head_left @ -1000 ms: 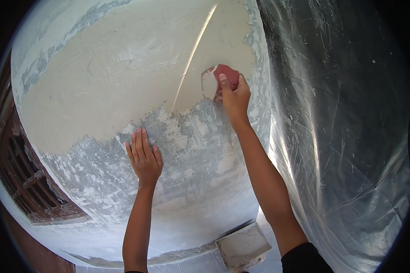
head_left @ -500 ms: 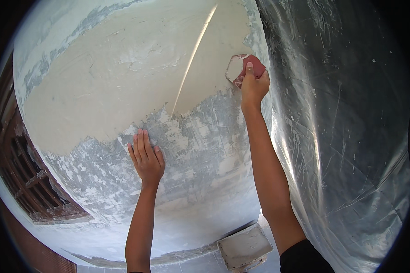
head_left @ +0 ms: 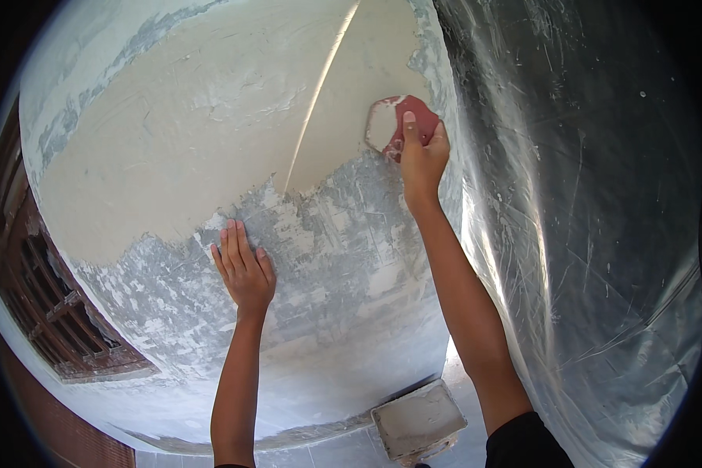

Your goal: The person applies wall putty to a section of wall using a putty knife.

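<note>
My right hand (head_left: 424,160) grips a red plastic plaster spreader (head_left: 415,115), thumb on its face, with pale filler smeared over its left part. The spreader lies against the wall near its right edge, where the wet cream coat meets bare grey. Lower and to the left, my left hand (head_left: 247,269) rests flat on the mottled grey wall (head_left: 343,257), fingers out and pointing up, holding nothing. Its fingertips come just under the ragged lower edge of the cream filler coat (head_left: 171,148). A thin bright streak of light slants across that coat.
Clear plastic sheeting (head_left: 593,234) hangs along the right side of the wall. A tray of grey-white filler (head_left: 420,419) stands on the tiled floor at the wall's foot. To the left is a dark red-brown barred window frame (head_left: 62,312).
My right hand and the spreader have shifted a little to the left, and more of the spreader's face shows. My left hand remains flat on the wall.
</note>
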{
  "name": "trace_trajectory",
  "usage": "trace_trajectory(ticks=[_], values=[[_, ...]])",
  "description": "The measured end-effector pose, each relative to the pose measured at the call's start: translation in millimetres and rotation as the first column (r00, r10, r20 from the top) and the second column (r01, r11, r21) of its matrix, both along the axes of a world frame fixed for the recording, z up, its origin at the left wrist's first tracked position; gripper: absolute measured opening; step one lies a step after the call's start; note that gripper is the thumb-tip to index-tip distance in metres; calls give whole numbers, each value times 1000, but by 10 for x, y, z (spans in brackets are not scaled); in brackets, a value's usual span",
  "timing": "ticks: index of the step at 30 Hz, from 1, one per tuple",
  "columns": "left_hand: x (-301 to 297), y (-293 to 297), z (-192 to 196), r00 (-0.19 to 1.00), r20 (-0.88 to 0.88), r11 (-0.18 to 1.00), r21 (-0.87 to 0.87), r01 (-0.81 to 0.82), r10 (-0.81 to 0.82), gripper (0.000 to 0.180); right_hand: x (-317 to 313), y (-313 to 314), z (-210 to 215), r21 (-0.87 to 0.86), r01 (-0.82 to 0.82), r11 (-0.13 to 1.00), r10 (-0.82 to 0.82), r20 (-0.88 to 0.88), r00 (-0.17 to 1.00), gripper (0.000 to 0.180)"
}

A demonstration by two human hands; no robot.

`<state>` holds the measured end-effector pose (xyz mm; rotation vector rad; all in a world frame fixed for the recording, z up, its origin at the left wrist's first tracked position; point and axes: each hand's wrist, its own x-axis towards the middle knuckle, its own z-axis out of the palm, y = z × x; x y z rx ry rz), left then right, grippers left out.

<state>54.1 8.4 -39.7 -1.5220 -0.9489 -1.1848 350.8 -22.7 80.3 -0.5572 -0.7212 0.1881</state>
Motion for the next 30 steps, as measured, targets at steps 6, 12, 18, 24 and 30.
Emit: trace_trajectory(ticks=[6, 12, 18, 24, 30], values=[[-12, 4, -8, 1000, -13, 1000, 7, 5, -5, 51, -5, 120, -194, -74, 143, 987, -122, 237, 964, 31], [4, 4, -23, 1000, -1, 1000, 21, -1, 1, 51, -71, -65, -290, 60, 42, 997, -48, 120, 992, 27], [-11, 29, -75, 1000, -7, 1000, -12, 12, -12, 52, 139, 118, -377, -83, 106, 991, -94, 138, 986, 31], [51, 12, -63, 1000, 17, 1000, 7, -14, 14, 52, -33, -31, -304, 147, -45, 988, 23, 146, 989, 27], [-33, -3, -89, 1000, 22, 1000, -16, -19, 19, 52, 179, -25, -257, -102, -40, 994, 44, 43, 998, 28]])
